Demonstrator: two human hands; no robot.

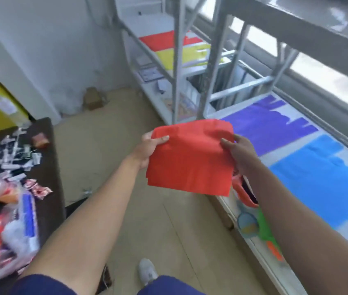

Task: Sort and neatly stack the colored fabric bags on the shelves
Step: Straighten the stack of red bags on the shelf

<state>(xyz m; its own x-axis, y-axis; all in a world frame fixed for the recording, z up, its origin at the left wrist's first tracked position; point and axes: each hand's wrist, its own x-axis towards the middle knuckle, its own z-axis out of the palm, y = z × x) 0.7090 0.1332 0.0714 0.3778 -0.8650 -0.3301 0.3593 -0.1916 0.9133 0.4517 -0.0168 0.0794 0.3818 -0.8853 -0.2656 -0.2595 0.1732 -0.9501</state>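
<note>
We hold the folded red bag (190,165) mid-air, left hand (147,146) pinching its 9 o'clock edge, right hand (241,153) its 3 o'clock edge, likely to hold it flat for the red stack (161,40) at 12 o'clock.

Fingers of the left hand (145,150) are hidden behind the red bag (190,162). The blue stack (328,179) is cut off at the right edge. The clutter (9,145) on the table (50,167) is blurred.

A folded red fabric bag (190,156) hangs flat in mid-air, near purple bags (268,124) and blue bags (326,177) stacked on the shelf (279,160).
</note>
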